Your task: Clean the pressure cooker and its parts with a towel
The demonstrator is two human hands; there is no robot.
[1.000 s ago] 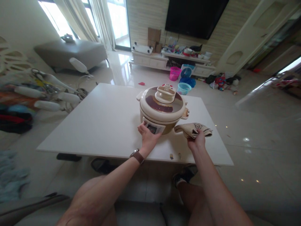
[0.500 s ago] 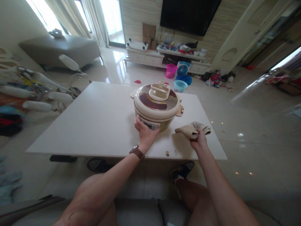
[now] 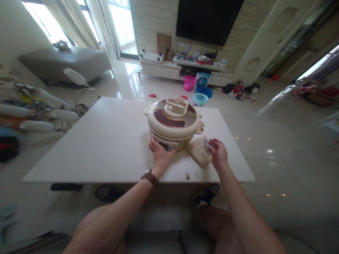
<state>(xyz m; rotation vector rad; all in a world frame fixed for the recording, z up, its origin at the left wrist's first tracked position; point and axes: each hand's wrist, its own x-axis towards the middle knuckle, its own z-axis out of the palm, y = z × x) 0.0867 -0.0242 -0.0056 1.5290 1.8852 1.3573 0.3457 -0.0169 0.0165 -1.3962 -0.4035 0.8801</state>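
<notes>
A cream electric cooker [image 3: 173, 130] with a glass lid and a knob handle stands on the white table. At its front, my left hand [image 3: 161, 155] grips the control panel, thumb on the right side and fingers on the left. Just right of the cooker lies a folded beige cloth [image 3: 200, 151] with a dark printed pattern, flat on the tabletop. My right hand [image 3: 219, 153] is at the cloth's right edge, fingers loosely apart with nothing held; whether the fingertips still touch the cloth I cannot tell.
The white table [image 3: 111, 141] has two tiny items [image 3: 187, 176] near its front edge. Beyond it on the floor are a light blue basket [image 3: 200, 100] and a pink bin [image 3: 189, 83]. A white-armed lamp-like fixture [image 3: 66, 115] is at the left.
My right hand has let go of the cloth, which now lies on the table against the cooker's right side. My left hand stays on the cooker's front. The view has shifted slightly.
</notes>
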